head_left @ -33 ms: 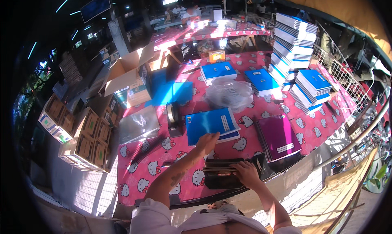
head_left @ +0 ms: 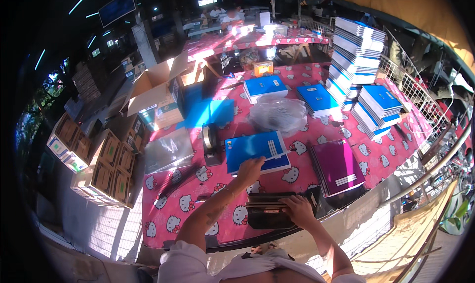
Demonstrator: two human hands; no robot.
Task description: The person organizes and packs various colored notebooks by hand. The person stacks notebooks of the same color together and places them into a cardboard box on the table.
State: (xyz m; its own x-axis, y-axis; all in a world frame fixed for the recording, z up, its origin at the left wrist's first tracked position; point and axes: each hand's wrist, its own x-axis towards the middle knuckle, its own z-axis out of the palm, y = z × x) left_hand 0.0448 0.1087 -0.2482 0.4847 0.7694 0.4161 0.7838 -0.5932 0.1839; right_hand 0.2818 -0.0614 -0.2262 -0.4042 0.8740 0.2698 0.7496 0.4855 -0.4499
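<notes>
My left hand (head_left: 251, 170) is closed at the near edge of the upper blue notebook (head_left: 252, 145). A second blue notebook (head_left: 281, 164) shows beneath it, the two slightly out of line. My right hand (head_left: 298, 210) curls over the right side of a black open-topped case (head_left: 269, 219) at the table's near edge. Several thin brown sheets or strips stand in the case; their kind is unclear. Right of it lies a stack of purple notebooks (head_left: 337, 165). A black tape dispenser (head_left: 212, 147) stands left of the blue notebooks.
Crumpled clear plastic (head_left: 277, 115) lies beyond the blue notebooks, and clear plastic sheets (head_left: 169, 150) lie at left. Tall blue-and-white notebook stacks (head_left: 354, 60) rise at far right. An open carton (head_left: 161, 102) stands at far left, with closed cartons (head_left: 106, 167) nearer.
The upper blue notebook's near edge has shifted slightly away from me, baring more of the notebook beneath. My left hand has moved slightly with it; my right hand stays put.
</notes>
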